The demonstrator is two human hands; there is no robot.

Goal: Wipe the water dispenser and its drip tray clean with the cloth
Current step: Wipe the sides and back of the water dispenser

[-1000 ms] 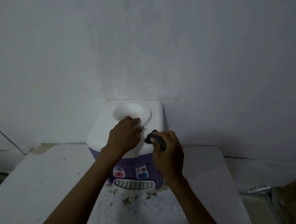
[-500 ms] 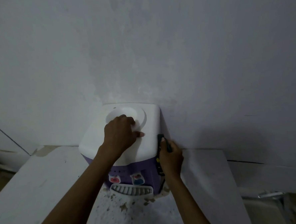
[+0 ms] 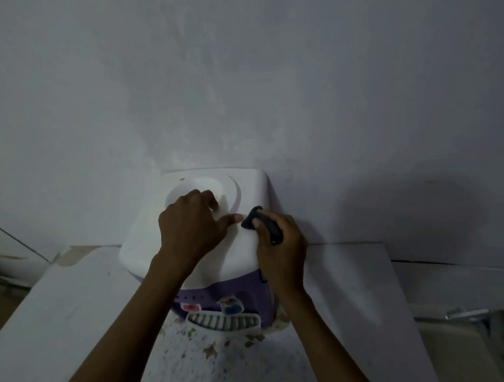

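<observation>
A white counter carried the water dispenser, set against the wall. Brown chipped patches marked the counter just in front of the dispenser's base.

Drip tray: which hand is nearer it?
Right. The right hand sits at the dispenser's top right edge above the drip tray; the left hand is farther back.

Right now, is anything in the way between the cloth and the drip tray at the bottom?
Nothing blocks it. The right hand presses the dark cloth on the dispenser's white top; the drip tray sits uncovered low on the front, under both forearms.
</observation>
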